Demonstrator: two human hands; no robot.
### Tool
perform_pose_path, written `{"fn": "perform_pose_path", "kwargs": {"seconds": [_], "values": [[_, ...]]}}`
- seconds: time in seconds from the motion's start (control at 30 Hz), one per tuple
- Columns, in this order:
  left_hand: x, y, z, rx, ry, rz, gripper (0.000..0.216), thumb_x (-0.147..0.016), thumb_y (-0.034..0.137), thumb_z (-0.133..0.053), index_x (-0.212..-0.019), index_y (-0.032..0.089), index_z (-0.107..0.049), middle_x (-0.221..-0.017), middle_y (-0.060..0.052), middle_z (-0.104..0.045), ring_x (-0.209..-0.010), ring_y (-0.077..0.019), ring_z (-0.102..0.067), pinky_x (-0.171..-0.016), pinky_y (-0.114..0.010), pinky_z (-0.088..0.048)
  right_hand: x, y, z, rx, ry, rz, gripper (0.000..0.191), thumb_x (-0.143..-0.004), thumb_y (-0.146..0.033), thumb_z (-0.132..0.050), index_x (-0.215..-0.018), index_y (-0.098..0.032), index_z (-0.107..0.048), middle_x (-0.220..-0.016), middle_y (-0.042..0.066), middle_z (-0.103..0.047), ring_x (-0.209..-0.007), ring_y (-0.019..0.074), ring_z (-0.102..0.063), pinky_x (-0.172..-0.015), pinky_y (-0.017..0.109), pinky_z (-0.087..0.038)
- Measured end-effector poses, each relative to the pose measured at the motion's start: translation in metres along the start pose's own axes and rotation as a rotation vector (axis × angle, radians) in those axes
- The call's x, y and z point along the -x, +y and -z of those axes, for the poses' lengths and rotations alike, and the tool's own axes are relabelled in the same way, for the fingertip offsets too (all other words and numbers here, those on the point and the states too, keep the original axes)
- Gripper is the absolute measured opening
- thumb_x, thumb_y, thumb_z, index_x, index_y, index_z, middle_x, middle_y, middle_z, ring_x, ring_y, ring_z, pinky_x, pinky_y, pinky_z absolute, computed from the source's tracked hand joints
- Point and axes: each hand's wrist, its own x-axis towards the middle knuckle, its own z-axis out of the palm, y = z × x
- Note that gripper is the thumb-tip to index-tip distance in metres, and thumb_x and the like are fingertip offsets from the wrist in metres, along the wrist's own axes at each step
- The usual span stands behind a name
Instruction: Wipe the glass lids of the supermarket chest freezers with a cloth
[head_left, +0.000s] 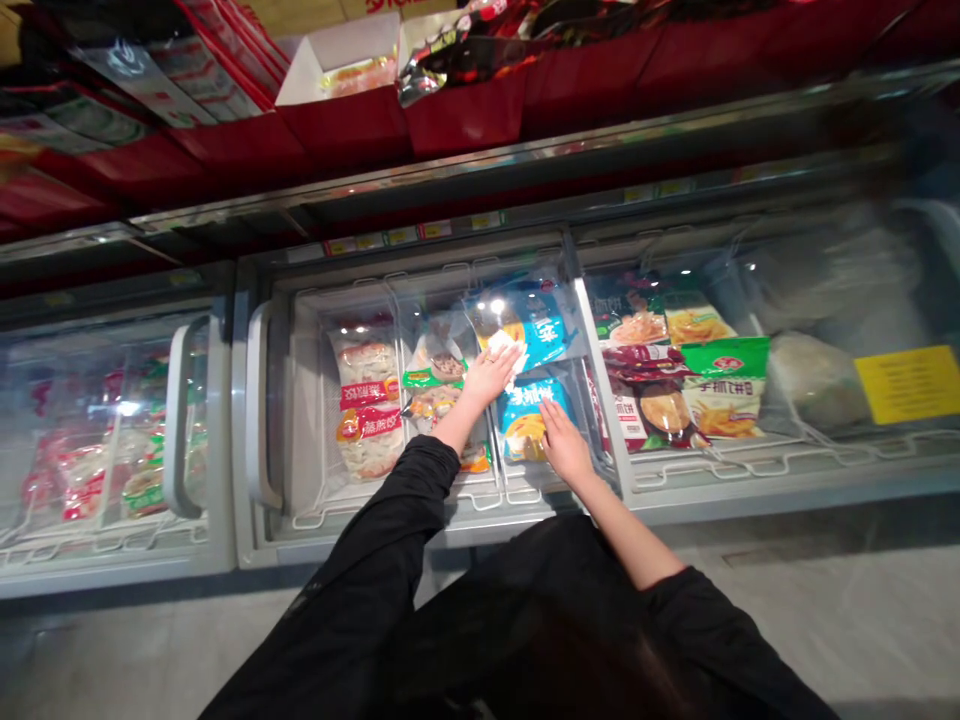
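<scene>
Your left hand (495, 374), centre: spread over white cloth (500, 341) | right hand (564, 445), 4 o'clock: flat, fingers straight, on glass lid (310, 375) | wiping, it seems; next stroke needs flat palm

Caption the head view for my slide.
Left hand with white cloth or tissue and right hand above blue packets in freezer.
</scene>
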Motion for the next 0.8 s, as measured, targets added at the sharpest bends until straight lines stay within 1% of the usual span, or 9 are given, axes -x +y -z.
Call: {"fn": "perform_pose_path", "kwargs": {"seconds": [0.07, 0.17, 0.27, 0.33, 0.47, 0.53, 0.6, 0.7, 0.8], "values": [[-0.012, -0.01, 0.003, 0.004, 0.035, 0.086, 0.047, -0.084, 0.019, -0.026, -0.13, 0.017, -0.015, -0.133, -0.001, -0.011, -0.122, -0.0148, -0.009, -0.1, -0.038, -0.01, -0.001, 0.001, 0.002, -0.013, 0.004, -0.003, 0.056, -0.07, -0.012, -0.033, -0.125, -0.019, -0.026, -0.132, -0.001, -0.023, -0.121, 0.0153, -0.016, -0.1, 0.034, -0.026], [-0.016, 0.002, -0.002, 0.011, 0.068, 0.184, 0.05, -0.084, 0.018, -0.021, -0.13, 0.008, -0.005, -0.133, -0.009, -0.002, -0.123, -0.0195, -0.004, -0.096, -0.045, -0.014, -0.01, -0.003, 0.007, -0.018, 0.018, 0.018, 0.057, -0.071, -0.01, -0.03, -0.126, -0.019, -0.023, -0.133, -0.002, -0.02, -0.121, 0.0135, -0.014, -0.102, 0.032, -0.022], [0.0, 0.021, -0.012, 0.023, 0.038, 0.138, 0.049, -0.084, 0.019, -0.023, -0.131, 0.014, -0.01, -0.133, -0.004, -0.006, -0.122, -0.0161, -0.005, -0.097, -0.041, -0.016, -0.027, -0.01, 0.012, -0.016, 0.018, 0.05, 0.057, -0.071, -0.009, -0.03, -0.126, -0.016, -0.023, -0.133, -0.001, -0.018, -0.122, 0.0136, -0.011, -0.103, 0.033, -0.019], [0.016, 0.02, -0.013, 0.032, -0.003, 0.054, 0.047, -0.083, 0.02, -0.029, -0.129, 0.022, -0.02, -0.132, 0.002, -0.013, -0.122, -0.0126, -0.007, -0.099, -0.035, -0.015, -0.036, -0.013, 0.013, -0.009, 0.006, 0.061, 0.056, -0.071, -0.009, -0.03, -0.126, -0.015, -0.023, -0.134, 0.0, -0.017, -0.122, 0.0146, -0.009, -0.102, 0.034, -0.018], [0.03, -0.021, 0.001, 0.055, -0.051, -0.044, 0.044, -0.082, 0.021, -0.034, -0.125, 0.027, -0.027, -0.131, 0.008, -0.02, -0.122, -0.0092, -0.009, -0.101, -0.03, -0.009, -0.041, -0.009, 0.008, 0.007, -0.046, 0.096, 0.055, -0.072, -0.011, -0.033, -0.126, -0.015, -0.024, -0.134, 0.0, -0.015, -0.122, 0.0162, -0.009, -0.102, 0.034, -0.019], [0.027, -0.043, 0.008, 0.06, -0.031, 0.002, 0.044, -0.084, 0.019, -0.028, -0.128, 0.023, -0.02, -0.132, 0.005, -0.016, -0.122, -0.0103, -0.007, -0.101, -0.034, -0.004, -0.039, -0.007, 0.003, 0.017, -0.064, 0.114, 0.056, -0.071, -0.011, -0.034, -0.126, -0.014, -0.023, -0.134, 0.0, -0.014, -0.122, 0.0164, -0.008, -0.102, 0.034, -0.019], [0.022, -0.049, 0.01, 0.062, 0.03, 0.132, 0.046, -0.085, 0.017, -0.022, -0.13, 0.016, -0.011, -0.134, 0.0, -0.009, -0.123, -0.0134, -0.002, -0.1, -0.04, -0.002, -0.037, -0.006, 0.0, 0.027, -0.067, 0.112, 0.057, -0.072, -0.012, -0.034, -0.127, -0.014, -0.021, -0.135, 0.0, -0.013, -0.122, 0.0165, -0.007, -0.102, 0.033, -0.019], [0.029, -0.029, -0.001, 0.071, 0.093, 0.275, 0.047, -0.085, 0.016, -0.018, -0.13, 0.009, -0.005, -0.134, -0.006, -0.003, -0.123, -0.0177, 0.003, -0.098, -0.045, -0.004, -0.036, -0.009, -0.002, 0.037, -0.056, 0.09, 0.055, -0.073, -0.012, -0.033, -0.126, -0.012, -0.022, -0.135, 0.002, -0.012, -0.123, 0.0169, -0.005, -0.102, 0.033, -0.019], [0.053, -0.003, -0.015, 0.099, 0.027, 0.153, 0.045, -0.084, 0.018, -0.025, -0.129, 0.017, -0.019, -0.133, 0.0, -0.012, -0.123, -0.0118, -0.004, -0.101, -0.034, -0.009, -0.037, -0.013, -0.002, 0.039, -0.059, 0.081, 0.053, -0.073, -0.013, -0.033, -0.126, -0.01, -0.022, -0.135, 0.003, -0.013, -0.123, 0.0172, -0.004, -0.102, 0.034, -0.017]]}}
